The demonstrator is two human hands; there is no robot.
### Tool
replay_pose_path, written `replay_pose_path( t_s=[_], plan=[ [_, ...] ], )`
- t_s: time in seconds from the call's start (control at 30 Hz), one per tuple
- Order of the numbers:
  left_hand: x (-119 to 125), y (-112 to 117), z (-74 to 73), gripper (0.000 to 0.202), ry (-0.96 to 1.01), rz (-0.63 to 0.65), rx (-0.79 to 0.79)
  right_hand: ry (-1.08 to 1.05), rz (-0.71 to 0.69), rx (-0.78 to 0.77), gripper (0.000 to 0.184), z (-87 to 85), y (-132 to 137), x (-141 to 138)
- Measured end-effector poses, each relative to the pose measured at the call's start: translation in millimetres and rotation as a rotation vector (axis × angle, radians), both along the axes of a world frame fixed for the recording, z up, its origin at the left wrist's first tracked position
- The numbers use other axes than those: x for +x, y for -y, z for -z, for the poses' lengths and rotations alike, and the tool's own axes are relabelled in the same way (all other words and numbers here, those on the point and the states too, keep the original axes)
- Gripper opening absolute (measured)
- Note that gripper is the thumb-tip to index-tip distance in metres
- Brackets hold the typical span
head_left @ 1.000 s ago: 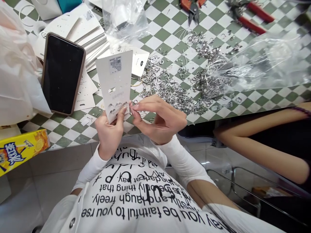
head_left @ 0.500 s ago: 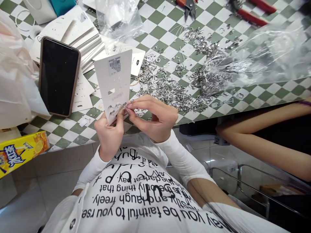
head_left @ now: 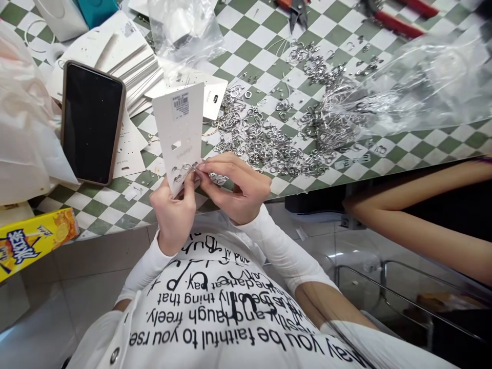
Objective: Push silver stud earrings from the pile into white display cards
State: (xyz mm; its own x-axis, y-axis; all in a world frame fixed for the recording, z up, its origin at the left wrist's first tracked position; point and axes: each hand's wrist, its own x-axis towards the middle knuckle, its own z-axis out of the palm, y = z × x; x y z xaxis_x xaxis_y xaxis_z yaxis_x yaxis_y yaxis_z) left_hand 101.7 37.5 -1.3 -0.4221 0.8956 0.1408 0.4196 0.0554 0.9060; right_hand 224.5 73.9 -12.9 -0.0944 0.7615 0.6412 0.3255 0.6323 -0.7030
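My left hand (head_left: 175, 207) grips the lower end of a white earring card (head_left: 180, 125), which stands upright, tilted a little. A barcode label is near the card's top, and several small metal earring pieces (head_left: 184, 170) sit in a row near its bottom. My right hand (head_left: 236, 184) pinches thumb and forefinger together at the card's lower right edge, by those pieces. What lies between the fingertips is too small to make out. Just beyond my right hand spreads a pile of small silver metal findings (head_left: 265, 141).
On the left lie a phone (head_left: 92, 123), stacked white cards (head_left: 132, 64) and a yellow drink carton (head_left: 36, 241). A clear plastic bag (head_left: 426, 84) spills metal pieces at right. Pliers (head_left: 298, 15) rest at the back. Another person's arm (head_left: 418, 205) is at the right.
My right hand has shifted slightly left with its fingertips still at the card's edge. The card has turned a little, looking narrower.
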Motion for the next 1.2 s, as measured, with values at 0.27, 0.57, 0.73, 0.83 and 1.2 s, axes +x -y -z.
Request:
replay_pose_path(
  t_s=[0.27,0.57,0.73,0.83,1.2],
  plan=[
    [3,-2,5.7,0.007,0.071,0.021,-0.006,0.0,-0.017,-0.017,0.023,0.1,0,0],
    [-12,21,-21.1,0.012,0.263,-0.164,0.157,-0.045,-0.012,-0.181,0.02,-21.0,-4,3],
    [-31,36,-37.7,0.006,0.092,-0.458,0.288,0.123,-0.123,-0.233,0.009,-17.6,-9,-13],
    [-40,41,-32.9,0.01,0.074,-0.498,0.279,0.284,-0.165,-0.268,0.006,-12.2,-10,-34],
    [-49,46,-25.5,0.013,0.204,-0.473,0.318,0.402,-0.265,-0.313,0.003,-18.6,-14,-62]
  ],
)
